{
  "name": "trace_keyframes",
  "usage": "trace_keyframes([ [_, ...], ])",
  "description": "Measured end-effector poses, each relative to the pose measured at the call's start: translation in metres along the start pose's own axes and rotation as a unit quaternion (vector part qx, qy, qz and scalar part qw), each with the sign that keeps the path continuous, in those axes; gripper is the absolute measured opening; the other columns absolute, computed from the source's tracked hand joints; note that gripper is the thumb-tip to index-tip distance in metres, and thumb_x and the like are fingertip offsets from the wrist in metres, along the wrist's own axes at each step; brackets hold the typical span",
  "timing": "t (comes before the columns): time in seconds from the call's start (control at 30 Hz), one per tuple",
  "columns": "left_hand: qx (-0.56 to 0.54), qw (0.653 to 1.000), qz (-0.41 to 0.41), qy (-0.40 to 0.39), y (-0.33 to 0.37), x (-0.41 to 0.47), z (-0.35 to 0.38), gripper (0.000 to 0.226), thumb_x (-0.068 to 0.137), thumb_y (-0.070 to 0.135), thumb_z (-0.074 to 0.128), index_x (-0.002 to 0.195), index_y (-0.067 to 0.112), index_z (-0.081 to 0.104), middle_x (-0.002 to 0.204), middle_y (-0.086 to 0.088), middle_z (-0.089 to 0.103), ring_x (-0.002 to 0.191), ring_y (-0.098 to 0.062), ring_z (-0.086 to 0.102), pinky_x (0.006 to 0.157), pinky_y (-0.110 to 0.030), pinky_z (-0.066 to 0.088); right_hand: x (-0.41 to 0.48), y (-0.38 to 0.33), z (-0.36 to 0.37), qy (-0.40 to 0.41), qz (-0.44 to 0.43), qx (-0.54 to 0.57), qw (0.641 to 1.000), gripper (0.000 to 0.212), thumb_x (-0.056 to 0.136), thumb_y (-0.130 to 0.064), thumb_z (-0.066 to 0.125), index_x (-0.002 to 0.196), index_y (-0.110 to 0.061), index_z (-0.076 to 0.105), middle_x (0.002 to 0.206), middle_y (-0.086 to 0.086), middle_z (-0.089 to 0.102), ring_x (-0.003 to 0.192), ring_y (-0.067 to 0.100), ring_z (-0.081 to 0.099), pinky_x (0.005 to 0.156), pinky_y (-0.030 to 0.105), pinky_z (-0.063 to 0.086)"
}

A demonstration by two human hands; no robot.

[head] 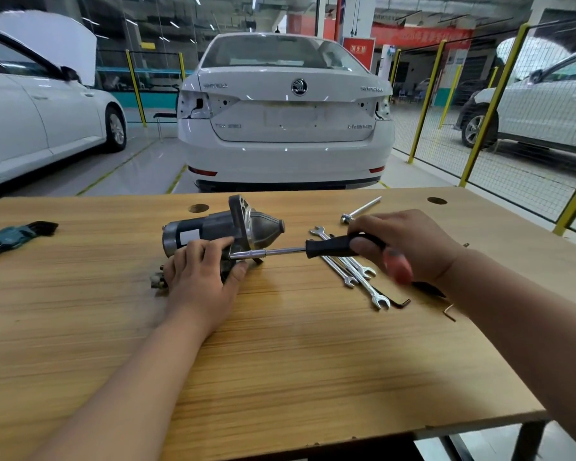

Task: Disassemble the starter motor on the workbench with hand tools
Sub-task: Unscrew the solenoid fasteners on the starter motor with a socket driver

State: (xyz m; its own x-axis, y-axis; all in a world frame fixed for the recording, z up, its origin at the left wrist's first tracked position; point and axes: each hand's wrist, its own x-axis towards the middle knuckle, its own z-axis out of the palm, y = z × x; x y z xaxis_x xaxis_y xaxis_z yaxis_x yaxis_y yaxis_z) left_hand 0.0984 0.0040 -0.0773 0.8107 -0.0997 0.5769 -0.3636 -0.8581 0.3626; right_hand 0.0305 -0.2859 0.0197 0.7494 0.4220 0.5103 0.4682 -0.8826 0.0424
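Lying on its side near the middle of the wooden workbench [280,361], the starter motor [220,232] is pinned by the left hand [200,277], whose fingers and thumb curl over its near side, probably so the body cannot roll under torque. The right hand [406,244] wraps its fingers round the black-and-red handle of a socket driver [328,246], held level so its shaft meets a fastener beside the left thumb. Open-ended spanners [356,274] lie under the driver, handy for later; a hex key set [17,234] rests far left.

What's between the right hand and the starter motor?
Head view: only the driver, its shaft reaching from the right hand to the starter motor; wrenches lie beneath.
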Motion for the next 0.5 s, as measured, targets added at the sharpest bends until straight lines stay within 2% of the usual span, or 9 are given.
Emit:
trace_keyframes([
  [0.07,0.001,1.000,0.001,0.001,0.000,0.000,0.001,0.051,0.091,0.053,0.043,0.136,0.029,0.041,0.119,0.001,0.035,0.118,-0.016,0.022,0.103,-0.037,0.013,0.010,-0.005,-0.001,-0.076,0.154,0.089,0.981,0.047,0.100,-0.049,0.031,0.079,-0.021,0.062,0.063,-0.002,0.056,0.062,0.021,0.055,0.061,0.033,0.042],
  [0.1,0.001,1.000,0.002,0.001,0.000,0.000,0.001,0.051,0.091,0.052,0.044,0.137,0.030,0.041,0.119,0.001,0.034,0.118,-0.016,0.021,0.103,-0.036,0.013,0.017,-0.006,-0.001,-0.100,0.243,0.165,0.951,0.048,0.099,-0.052,0.033,0.076,-0.020,0.061,0.055,-0.004,0.052,0.053,0.015,0.051,0.056,0.029,0.041],
  [0.17,0.001,1.000,0.002,-0.001,0.000,0.000,0.000,0.051,0.091,0.053,0.043,0.137,0.030,0.039,0.119,0.003,0.032,0.117,-0.014,0.020,0.102,-0.035,0.011,0.030,-0.003,-0.003,-0.142,0.406,0.331,0.840,0.053,0.100,-0.057,0.037,0.083,-0.014,0.063,0.044,-0.003,0.046,0.036,0.012,0.040,0.042,0.023,0.041],
  [0.2,0.004,1.000,0.003,-0.001,0.000,0.000,0.000,0.052,0.091,0.054,0.042,0.137,0.031,0.039,0.119,0.003,0.031,0.117,-0.014,0.020,0.102,-0.033,0.010,0.034,-0.001,-0.004,-0.156,0.456,0.394,0.783,0.054,0.098,-0.059,0.040,0.086,-0.011,0.060,0.044,-0.001,0.044,0.033,0.013,0.034,0.038,0.021,0.038],
  [0.27,0.015,1.000,0.011,-0.005,-0.001,0.000,0.000,0.052,0.090,0.056,0.038,0.137,0.033,0.038,0.117,0.006,0.026,0.116,-0.013,0.018,0.101,-0.032,0.008,0.038,0.003,-0.005,-0.164,0.500,0.454,0.719,0.047,0.097,-0.059,0.045,0.090,-0.013,0.054,0.045,0.000,0.040,0.033,0.013,0.029,0.036,0.020,0.036],
  [0.33,0.025,0.999,0.024,-0.015,-0.002,-0.001,-0.001,0.053,0.088,0.061,0.029,0.135,0.037,0.035,0.117,0.008,0.023,0.116,-0.014,0.018,0.100,-0.032,0.007,0.038,0.005,0.000,-0.155,0.508,0.467,0.707,0.044,0.098,-0.057,0.046,0.087,-0.015,0.051,0.045,0.000,0.039,0.032,0.012,0.029,0.037,0.020,0.037],
  [0.43,0.025,0.999,0.037,-0.013,-0.003,-0.001,-0.001,0.058,0.085,0.067,0.020,0.133,0.040,0.038,0.119,0.007,0.028,0.114,-0.014,0.019,0.100,-0.032,0.008,0.034,0.002,0.009,-0.126,0.509,0.465,0.713,0.046,0.099,-0.053,0.045,0.082,-0.012,0.054,0.043,0.000,0.041,0.031,0.013,0.031,0.039,0.021,0.039],
  [0.47,0.024,0.999,0.038,-0.007,-0.004,-0.001,-0.001,0.056,0.086,0.065,0.023,0.132,0.039,0.040,0.120,0.006,0.030,0.114,-0.013,0.020,0.099,-0.032,0.008,0.032,0.001,0.011,-0.116,0.496,0.448,0.735,0.047,0.100,-0.052,0.045,0.083,-0.010,0.057,0.043,0.000,0.043,0.031,0.013,0.033,0.042,0.023,0.042],
  [0.5,0.026,0.999,0.039,-0.002,-0.004,-0.001,0.000,0.051,0.089,0.063,0.028,0.132,0.039,0.042,0.120,0.006,0.032,0.114,-0.013,0.020,0.098,-0.031,0.008,0.030,0.000,0.013,-0.100,0.470,0.408,0.776,0.047,0.100,-0.050,0.046,0.084,-0.008,0.060,0.044,0.000,0.046,0.032,0.013,0.038,0.046,0.026,0.045],
])
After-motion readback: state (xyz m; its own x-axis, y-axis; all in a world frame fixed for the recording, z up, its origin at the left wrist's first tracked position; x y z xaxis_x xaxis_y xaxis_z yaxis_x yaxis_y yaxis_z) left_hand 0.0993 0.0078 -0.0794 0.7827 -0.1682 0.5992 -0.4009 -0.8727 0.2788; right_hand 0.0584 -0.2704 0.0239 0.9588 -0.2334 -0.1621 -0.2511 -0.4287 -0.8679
